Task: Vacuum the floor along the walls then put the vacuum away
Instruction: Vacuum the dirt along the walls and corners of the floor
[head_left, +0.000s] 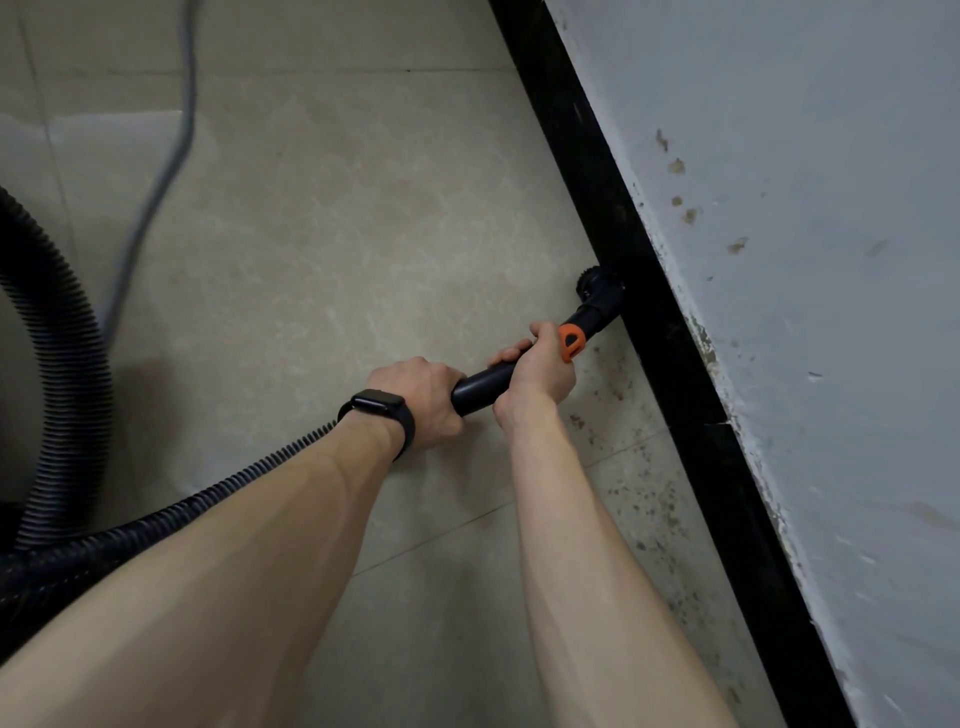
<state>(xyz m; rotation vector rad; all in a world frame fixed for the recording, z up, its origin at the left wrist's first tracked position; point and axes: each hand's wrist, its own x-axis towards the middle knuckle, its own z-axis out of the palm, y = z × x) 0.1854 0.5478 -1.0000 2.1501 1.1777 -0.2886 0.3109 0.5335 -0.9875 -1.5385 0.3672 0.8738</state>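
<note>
Fingers (511, 356) of left hand (421, 402) and right hand (540, 371) grip vacuum wand (480, 387), pressing brush nozzle (597, 291) tight along baseboard (657, 332).

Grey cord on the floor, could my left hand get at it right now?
Probably not at once: the left hand grips the vacuum tube, and the cord lies well off to its left. Only bare floor lies between, so once freed it likely could.

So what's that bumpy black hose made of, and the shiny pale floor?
The ribbed black hose looks like flexible plastic: close ridges, matte, bending in a loop. The pale floor tiles look like glazed ceramic or stone: faint marbling, grout lines, soft sheen. Neither is certain.
</note>
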